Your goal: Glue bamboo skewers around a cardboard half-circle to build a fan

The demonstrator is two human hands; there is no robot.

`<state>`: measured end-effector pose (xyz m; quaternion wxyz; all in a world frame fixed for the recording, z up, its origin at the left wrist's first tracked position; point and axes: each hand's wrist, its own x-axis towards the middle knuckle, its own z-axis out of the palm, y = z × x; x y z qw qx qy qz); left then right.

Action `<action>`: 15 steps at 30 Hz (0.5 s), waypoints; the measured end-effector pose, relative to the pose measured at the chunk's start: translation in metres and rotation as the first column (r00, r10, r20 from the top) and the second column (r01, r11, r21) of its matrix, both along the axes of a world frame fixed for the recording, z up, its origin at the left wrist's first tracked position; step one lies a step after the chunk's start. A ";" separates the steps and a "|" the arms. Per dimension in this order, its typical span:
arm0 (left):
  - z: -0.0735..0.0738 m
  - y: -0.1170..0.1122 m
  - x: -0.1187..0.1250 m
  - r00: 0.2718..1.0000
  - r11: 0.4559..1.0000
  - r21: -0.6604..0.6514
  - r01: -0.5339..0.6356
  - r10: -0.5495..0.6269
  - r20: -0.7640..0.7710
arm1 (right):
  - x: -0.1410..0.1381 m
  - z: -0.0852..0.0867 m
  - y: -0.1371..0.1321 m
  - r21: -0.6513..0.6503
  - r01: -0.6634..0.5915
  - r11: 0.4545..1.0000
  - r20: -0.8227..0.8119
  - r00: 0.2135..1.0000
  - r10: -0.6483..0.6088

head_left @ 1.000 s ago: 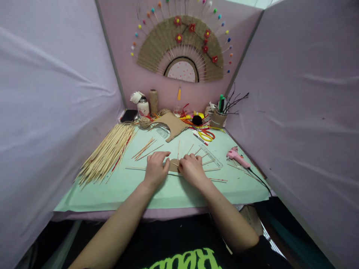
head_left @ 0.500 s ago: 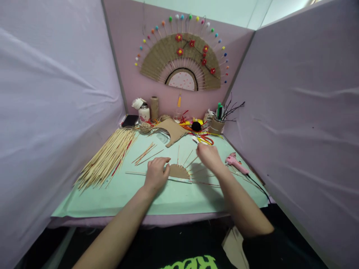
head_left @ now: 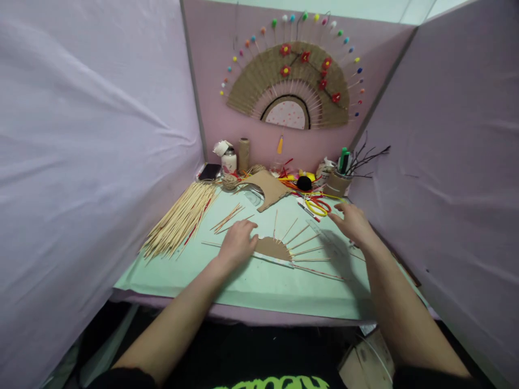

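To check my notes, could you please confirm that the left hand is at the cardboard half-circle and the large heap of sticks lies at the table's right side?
Not quite: the large heap of sticks lies at the left side of the table, as the head view shows; the left hand is indeed at the cardboard half-circle.

2 lilac walls [head_left: 101,135] flank a pink wall [head_left: 208,65] behind a green-covered table [head_left: 267,292]; a bright patch [head_left: 448,6] shows above.
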<state>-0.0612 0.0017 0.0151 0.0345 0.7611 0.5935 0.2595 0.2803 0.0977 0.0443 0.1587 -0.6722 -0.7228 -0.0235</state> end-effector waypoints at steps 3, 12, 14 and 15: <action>0.021 0.023 -0.030 0.966 0.976 -0.128 -0.178 0.149 -0.209 | -0.003 -0.003 -0.033 0.128 -0.168 0.977 -0.154 0.970 0.187; 0.028 0.087 -0.042 0.895 0.806 -0.457 -0.377 0.189 -0.405 | -0.042 -0.004 -0.068 0.108 -0.299 0.948 -0.397 0.861 0.317; 0.023 0.094 -0.038 0.899 0.788 -0.479 -0.387 0.205 -0.388 | -0.050 -0.003 -0.068 0.087 -0.312 0.946 -0.419 0.850 0.319; 0.022 0.097 -0.038 0.903 0.786 -0.484 -0.385 0.213 -0.373 | -0.053 -0.003 -0.069 0.079 -0.321 0.944 -0.425 0.845 0.323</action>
